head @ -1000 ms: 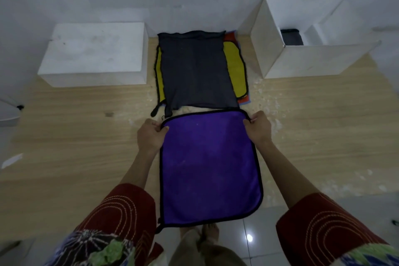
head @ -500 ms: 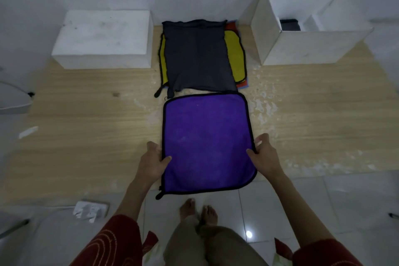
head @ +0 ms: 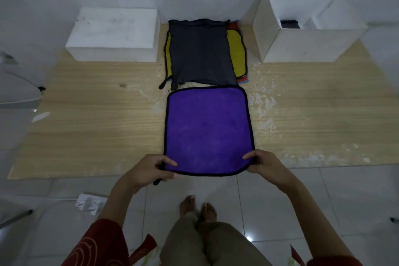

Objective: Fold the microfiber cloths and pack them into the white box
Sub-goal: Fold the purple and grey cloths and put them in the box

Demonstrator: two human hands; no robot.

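A purple microfiber cloth (head: pixel 207 129) with black trim lies flat on the wooden table (head: pixel 97 119), its near edge at the table's front. My left hand (head: pixel 149 170) pinches the cloth's near left corner and my right hand (head: pixel 263 163) pinches its near right corner. Behind it lies a pile of cloths with a dark grey cloth (head: pixel 200 52) on top, over a yellow cloth (head: pixel 237 54). The open white box (head: pixel 302 45) stands at the back right, with a dark folded cloth (head: pixel 289 24) inside.
A closed white block (head: pixel 114 34) sits at the back left of the table. White flecks dot the wood right of the purple cloth. On the tiled floor lie a power strip (head: pixel 90 202) and my bare feet (head: pixel 197 206).
My hands slid from the purple cloth's far corners, along its sides, to its near corners and now pinch them. The view pulled back from the table.
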